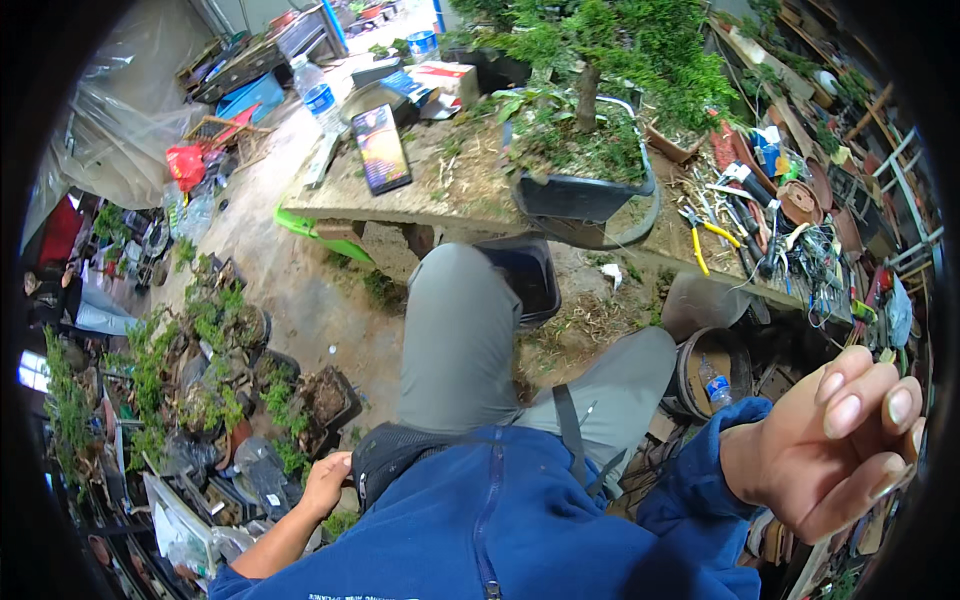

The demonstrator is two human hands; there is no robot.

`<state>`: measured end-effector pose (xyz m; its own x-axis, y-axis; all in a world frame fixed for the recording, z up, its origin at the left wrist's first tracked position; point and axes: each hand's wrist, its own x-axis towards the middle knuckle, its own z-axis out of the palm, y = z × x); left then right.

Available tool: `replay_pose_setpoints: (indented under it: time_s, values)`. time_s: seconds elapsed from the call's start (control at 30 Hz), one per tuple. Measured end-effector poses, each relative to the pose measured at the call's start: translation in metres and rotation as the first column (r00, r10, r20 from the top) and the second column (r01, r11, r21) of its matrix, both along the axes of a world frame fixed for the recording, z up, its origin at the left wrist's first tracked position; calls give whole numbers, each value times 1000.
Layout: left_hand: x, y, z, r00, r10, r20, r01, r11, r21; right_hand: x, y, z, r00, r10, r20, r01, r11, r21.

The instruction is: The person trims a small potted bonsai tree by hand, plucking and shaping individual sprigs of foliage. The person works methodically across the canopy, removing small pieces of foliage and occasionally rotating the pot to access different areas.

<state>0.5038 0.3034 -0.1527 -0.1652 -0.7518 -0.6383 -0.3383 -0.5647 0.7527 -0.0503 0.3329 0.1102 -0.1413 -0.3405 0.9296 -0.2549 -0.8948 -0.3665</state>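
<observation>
My right hand is raised at the right, palm toward me. Its fingers are half curled and its thumb stands a little apart; nothing shows in the palm. Low at the left, my left hand is beside a black mesh pouch at my waist, its fingertips partly hidden. A small tree stands in a dark rectangular pot on the workbench before me. To its left lies a lit phone. Pliers with yellow handles lie at the bench's right, among other hand tools.
A plastic bottle and a cardboard box stand on the far left of the bench. Potted plants crowd the floor at the left. A black bin sits beneath the bench, and a round bucket holds a bottle.
</observation>
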Motion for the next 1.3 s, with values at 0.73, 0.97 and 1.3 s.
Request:
replay_pose_setpoints:
  time_s: [0.73,0.97,1.3]
  values:
    - [11,14,-40,955,-48,-293,0,987,-161,153,3,-18,998,67,3,-66,965,253]
    - [14,21,-69,914,-29,-405,-55,979,-194,243,-32,-137,858,391,-332,43,589,807]
    - [-6,40,-80,877,248,-412,-342,924,-173,375,-35,-230,66,475,-877,-141,875,463]
